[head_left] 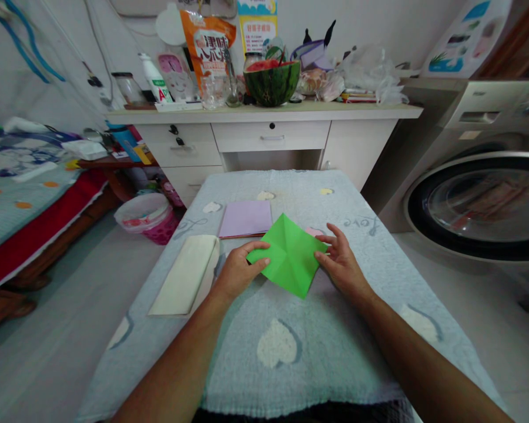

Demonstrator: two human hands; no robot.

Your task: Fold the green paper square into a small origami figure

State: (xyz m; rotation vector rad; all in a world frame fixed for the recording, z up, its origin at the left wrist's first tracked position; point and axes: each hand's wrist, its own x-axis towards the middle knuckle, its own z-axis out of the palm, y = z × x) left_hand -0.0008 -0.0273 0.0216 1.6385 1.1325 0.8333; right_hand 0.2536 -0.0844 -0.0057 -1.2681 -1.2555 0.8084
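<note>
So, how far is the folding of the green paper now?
Done: the green paper already shows creases meeting at its centre. In hand: the left hand presses its left corner, the right hand its right edge. Left: it lies mostly flat; the purple sheets are untouched.

Soft, even indoor light; faint shadows beneath both forearms on the tabletop [291, 376]. Centre sharp. Wide-angle bending at edges; washing machine [480, 200] door glare, slight blur.

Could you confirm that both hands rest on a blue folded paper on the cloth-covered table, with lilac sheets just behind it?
Not quite: the head view shows the folded paper is green, not blue. The left hand and right hand do rest on it, on the cloth-covered table, with the lilac sheets just behind.
</note>
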